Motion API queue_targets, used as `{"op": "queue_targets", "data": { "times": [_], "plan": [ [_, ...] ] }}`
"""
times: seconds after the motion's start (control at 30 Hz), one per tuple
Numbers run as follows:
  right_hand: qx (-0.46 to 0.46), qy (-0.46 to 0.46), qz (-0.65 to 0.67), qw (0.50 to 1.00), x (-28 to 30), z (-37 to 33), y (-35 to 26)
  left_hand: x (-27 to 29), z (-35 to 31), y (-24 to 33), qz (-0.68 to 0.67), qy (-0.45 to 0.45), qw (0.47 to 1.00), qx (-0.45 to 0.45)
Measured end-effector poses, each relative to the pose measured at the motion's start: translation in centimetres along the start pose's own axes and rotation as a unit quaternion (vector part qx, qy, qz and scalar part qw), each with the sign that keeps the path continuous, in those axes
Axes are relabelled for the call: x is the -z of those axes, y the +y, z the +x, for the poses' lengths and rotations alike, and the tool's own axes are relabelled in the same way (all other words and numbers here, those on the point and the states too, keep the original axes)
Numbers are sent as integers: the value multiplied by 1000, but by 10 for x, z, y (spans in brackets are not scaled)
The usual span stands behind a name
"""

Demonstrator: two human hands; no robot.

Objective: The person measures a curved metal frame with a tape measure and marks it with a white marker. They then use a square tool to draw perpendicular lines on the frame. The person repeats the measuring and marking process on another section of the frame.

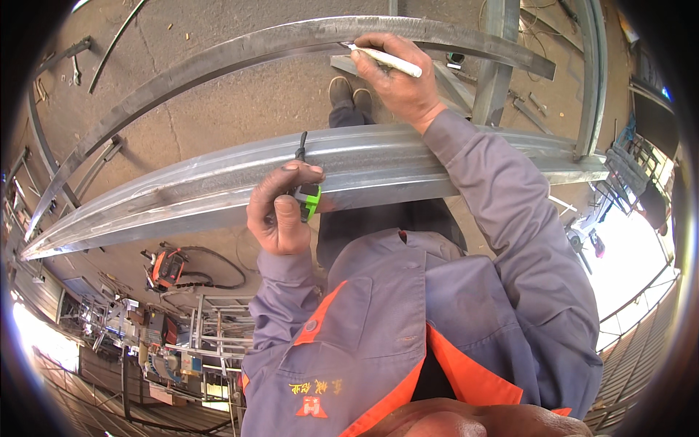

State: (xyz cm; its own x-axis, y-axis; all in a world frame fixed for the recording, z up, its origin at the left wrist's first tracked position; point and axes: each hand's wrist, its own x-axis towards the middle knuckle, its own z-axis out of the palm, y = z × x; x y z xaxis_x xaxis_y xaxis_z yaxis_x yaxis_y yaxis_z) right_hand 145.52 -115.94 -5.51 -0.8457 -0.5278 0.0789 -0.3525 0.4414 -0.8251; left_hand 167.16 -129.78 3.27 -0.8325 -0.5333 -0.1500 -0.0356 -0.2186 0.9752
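Observation:
My right hand [408, 84] pinches a white marker pen [395, 63], its dark tip touching the side of a long grey metal bar [211, 58]. This bar runs across the far side and looks curved in the fisheye view. My left hand [280, 211] is curled around a green and black tape measure [309, 202], partly hidden by the fingers. It is held above the near edge of long grooved metal profiles [408, 156] that lie crosswise before my body. A thin black stick-like piece [301, 146] stands out beyond the left fingers, over the profiles.
Upright in the picture at right, a square steel tube [496, 80] crosses under the bar. An orange and black machine [167, 268] with a dark hose lies on the floor at left. A wrench [76, 71] is at far left. Shoes [341, 92] show between bar and profiles.

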Motion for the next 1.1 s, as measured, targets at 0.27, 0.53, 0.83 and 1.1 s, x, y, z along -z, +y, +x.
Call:
{"op": "queue_targets", "data": {
  "times": [0.27,0.53,0.83,1.1],
  "plan": [
    [-6,1,-8,1000,-2,-2,2,-2,-1,4,28,3,1000,11],
    [-27,10,13,1000,-5,-4,3,-2,-1,5,39,14,999,4],
    [-82,-17,97,992,1,0,-20,3,0,-1,66,9,998,-18],
    [-74,-41,146,986,-76,16,-73,13,1,2,5,-35,999,12]
  ]
}}
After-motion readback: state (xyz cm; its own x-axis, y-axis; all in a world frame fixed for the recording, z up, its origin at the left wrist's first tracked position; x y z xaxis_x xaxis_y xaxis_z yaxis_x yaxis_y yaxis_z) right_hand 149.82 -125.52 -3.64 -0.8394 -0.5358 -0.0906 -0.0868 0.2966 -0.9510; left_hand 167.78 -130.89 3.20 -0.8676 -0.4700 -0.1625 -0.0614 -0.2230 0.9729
